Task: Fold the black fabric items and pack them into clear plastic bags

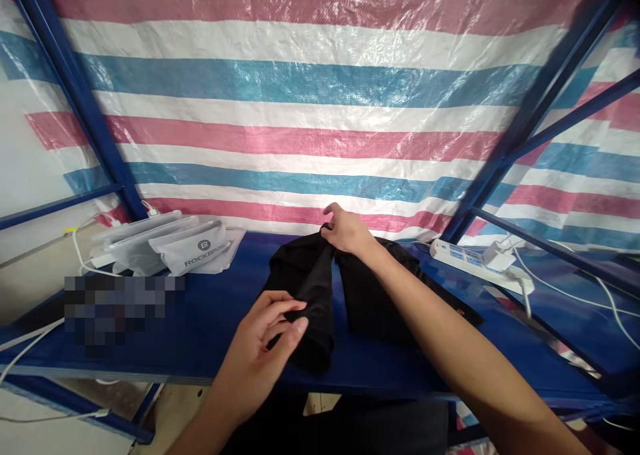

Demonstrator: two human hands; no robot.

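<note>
One black garment leg, lengthwise back to front, hem nearest.

"ROCKBROS" in capitals on a pale pouch near the back left corner of the desk.

The brand name is printed in dark grey along the lower part of the pouch, its line of letters climbing toward the right; directly above the middle of the word sits a round badge, a dark disc with a light letter R in it. The pouch is the foremost of several pale ones grouped at that corner. On the black cloth, toward the desk's right end, there is a small orange mark, too small to tell whether it is lettering or a logo.
</note>
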